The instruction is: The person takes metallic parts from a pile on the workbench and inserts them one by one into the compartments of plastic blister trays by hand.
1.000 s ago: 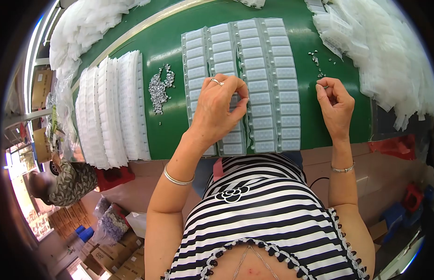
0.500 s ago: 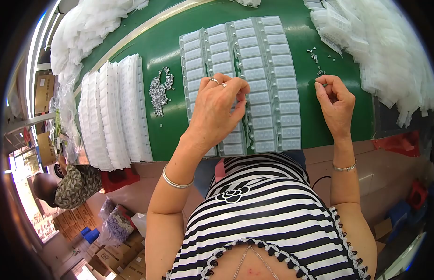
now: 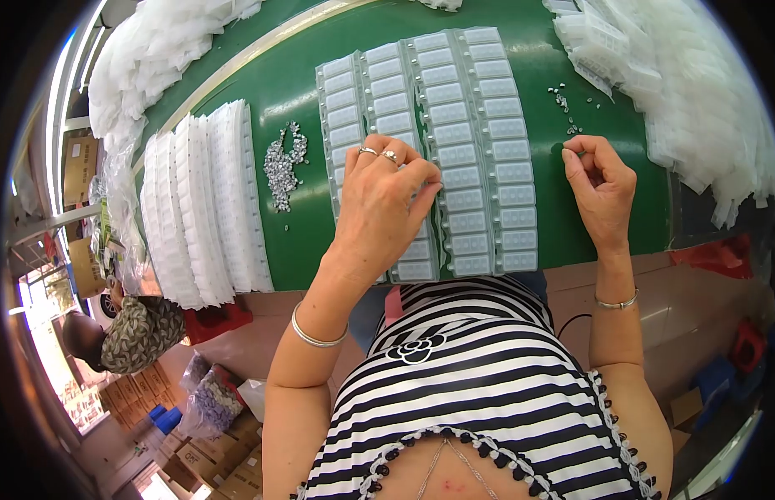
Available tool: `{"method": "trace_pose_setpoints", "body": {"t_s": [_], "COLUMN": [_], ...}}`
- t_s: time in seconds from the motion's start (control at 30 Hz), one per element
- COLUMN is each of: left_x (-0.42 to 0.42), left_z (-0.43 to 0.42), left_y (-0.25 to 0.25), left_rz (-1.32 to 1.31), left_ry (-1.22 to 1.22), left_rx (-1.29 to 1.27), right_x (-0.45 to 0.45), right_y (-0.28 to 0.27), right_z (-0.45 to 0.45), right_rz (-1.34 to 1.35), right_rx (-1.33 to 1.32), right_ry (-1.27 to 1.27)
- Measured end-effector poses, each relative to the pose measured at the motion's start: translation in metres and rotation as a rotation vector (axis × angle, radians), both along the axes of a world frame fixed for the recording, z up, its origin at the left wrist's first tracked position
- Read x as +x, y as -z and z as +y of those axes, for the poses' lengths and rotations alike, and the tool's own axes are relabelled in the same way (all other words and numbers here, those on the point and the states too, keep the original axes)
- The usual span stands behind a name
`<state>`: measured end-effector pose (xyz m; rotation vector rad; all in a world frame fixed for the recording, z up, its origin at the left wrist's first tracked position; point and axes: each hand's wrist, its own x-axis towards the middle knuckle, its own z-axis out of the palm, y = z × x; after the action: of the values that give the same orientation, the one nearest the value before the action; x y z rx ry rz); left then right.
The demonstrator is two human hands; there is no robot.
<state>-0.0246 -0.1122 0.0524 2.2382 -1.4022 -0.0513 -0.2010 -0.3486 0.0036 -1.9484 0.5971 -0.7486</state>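
Item: four clear cell strips (image 3: 512,150), laid side by side at the middle of the green table (image 3: 308,262), running from the near edge towards the far side.

Item: left hand (image 3: 379,204), above the strips left of centre. Thumb and forefinger closed together over the middle strips; whether a piece sits between them cannot be told.

Item: right hand (image 3: 602,192), above the table near its right end, well apart from the strips. Thumb and forefinger pressed together, other fingers curled; contents, if any, hidden.

Item: heap of small shiny pieces (image 3: 280,171), between the left hand's strips and the left end.

Item: scattered small pieces (image 3: 561,102), just beyond the right hand, a few strays beside them.

Item: row of overlapping white strips (image 3: 200,208), upper faces ridged, by the left end and near edge.

Item: pile of translucent strips (image 3: 696,108), at the right end; another white pile (image 3: 145,62), at the far left corner.

Condition: loose pieces remain outside the strips in both groups. Cell contents are too small to read, so filled and unfilled cells cannot be counted.
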Motion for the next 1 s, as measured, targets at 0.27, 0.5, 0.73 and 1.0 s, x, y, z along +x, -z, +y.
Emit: {"method": "trace_pose_setpoints", "body": {"t_s": [0.27, 0.5, 0.73, 1.0], "left_x": [0.002, 0.001, 0.007, -0.002], "left_z": [-0.014, -0.045, -0.030, -0.034], "left_y": [-0.005, -0.018, -0.015, -0.016], "left_rz": [-0.032, -0.267, -0.137, -0.206], "left_ry": [0.056, 0.195, 0.095, 0.114], "left_rx": [0.093, 0.324, 0.266, 0.189], "right_x": [0.000, -0.003, -0.008, -0.003], "right_y": [-0.001, -0.002, -0.007, -0.013], "right_z": [0.002, 0.001, -0.013, -0.061], "right_rz": [0.015, -0.008, -0.080, 0.035], "right_rx": [0.016, 0.011, 0.032, -0.144], "right_ry": [0.011, 0.040, 0.193, 0.108]}}
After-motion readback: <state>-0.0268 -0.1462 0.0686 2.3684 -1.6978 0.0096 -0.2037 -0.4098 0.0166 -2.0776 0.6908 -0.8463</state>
